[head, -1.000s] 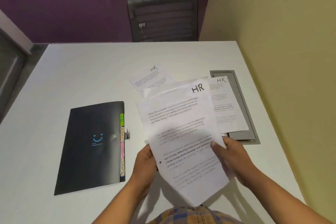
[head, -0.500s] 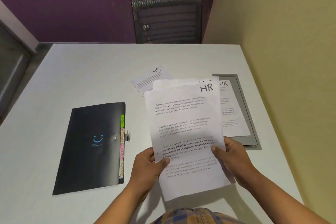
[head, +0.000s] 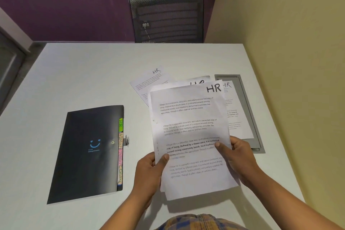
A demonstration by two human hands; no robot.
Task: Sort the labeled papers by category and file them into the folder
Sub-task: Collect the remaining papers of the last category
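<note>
I hold a small stack of white papers marked HR [head: 188, 117] above the table's near right part. My left hand [head: 149, 172] grips the stack's left edge and my right hand [head: 237, 157] grips its right edge, thumbs on top. A second HR sheet peeks out behind the top one. One more HR paper [head: 149, 80] lies flat on the table behind the stack, and another HR paper [head: 237, 117] lies to the right on a grey panel. The black folder [head: 87, 151] lies closed to the left, with coloured tabs [head: 120, 147] along its right edge reading HR and ADMIN.
The white table [head: 74, 73] abuts a yellow wall [head: 289, 61] on the right. A grey recessed panel [head: 248, 99] sits in the table near that wall. A black mesh chair [head: 166, 17] stands beyond the far edge, against a purple wall.
The held papers have been squared from a tilted, loose fan into an upright stack. My left thumb now lies on top of the stack's left edge.
</note>
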